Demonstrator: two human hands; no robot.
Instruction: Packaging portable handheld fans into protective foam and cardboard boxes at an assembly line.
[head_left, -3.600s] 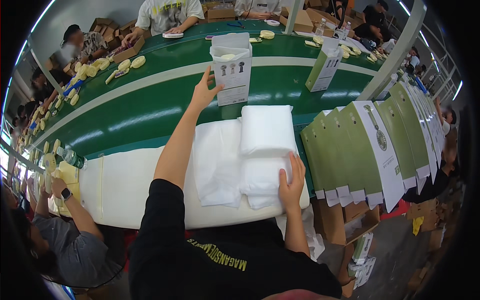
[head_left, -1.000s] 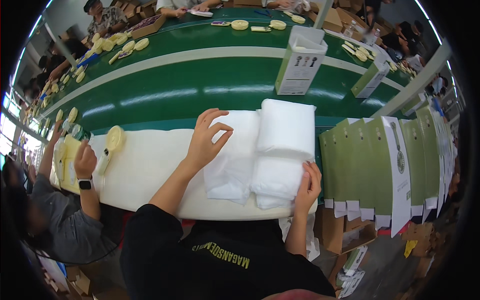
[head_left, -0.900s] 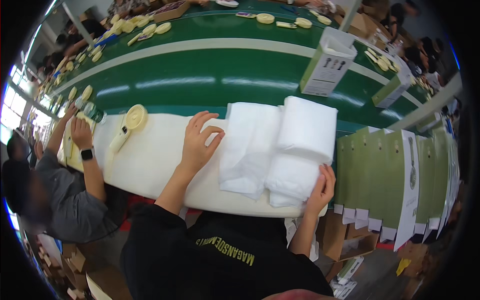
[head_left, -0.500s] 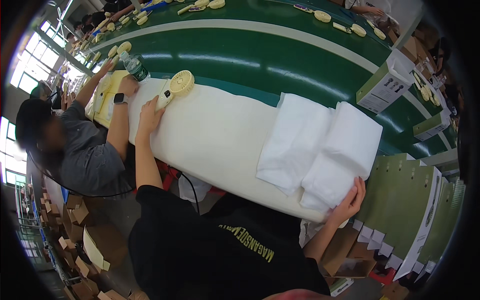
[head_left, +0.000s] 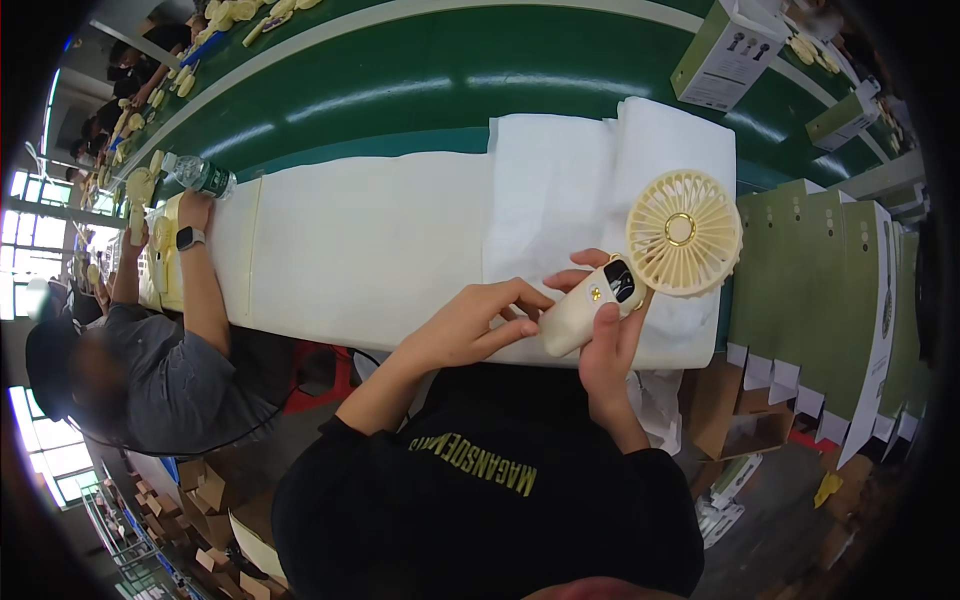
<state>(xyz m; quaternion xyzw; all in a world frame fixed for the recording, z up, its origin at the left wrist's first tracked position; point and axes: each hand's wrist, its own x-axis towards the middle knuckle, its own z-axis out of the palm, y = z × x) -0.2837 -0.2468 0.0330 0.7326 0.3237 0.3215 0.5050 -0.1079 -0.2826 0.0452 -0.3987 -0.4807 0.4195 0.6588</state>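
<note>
A cream handheld fan [head_left: 680, 230] is showing toward 2 o'clock, the right hand [head_left: 607, 368] gripping its handle [head_left: 572, 322]; the left hand [head_left: 472, 322], fingers parted, is perhaps touching the handle's end. Cartons [head_left: 800, 290] are standing at 3 o'clock.

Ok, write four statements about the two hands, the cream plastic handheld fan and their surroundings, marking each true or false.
1. The right hand holds the cream plastic, round-headed fan. True.
2. The left hand lies flat on the white folded sheets. False: it is bent, near the lower end of the fan's handle.
3. The row of green-and-white cardboard boxes is at the person's left. False: it is at the right.
4. A co-worker in grey at the left wears a wristwatch. True.
</note>
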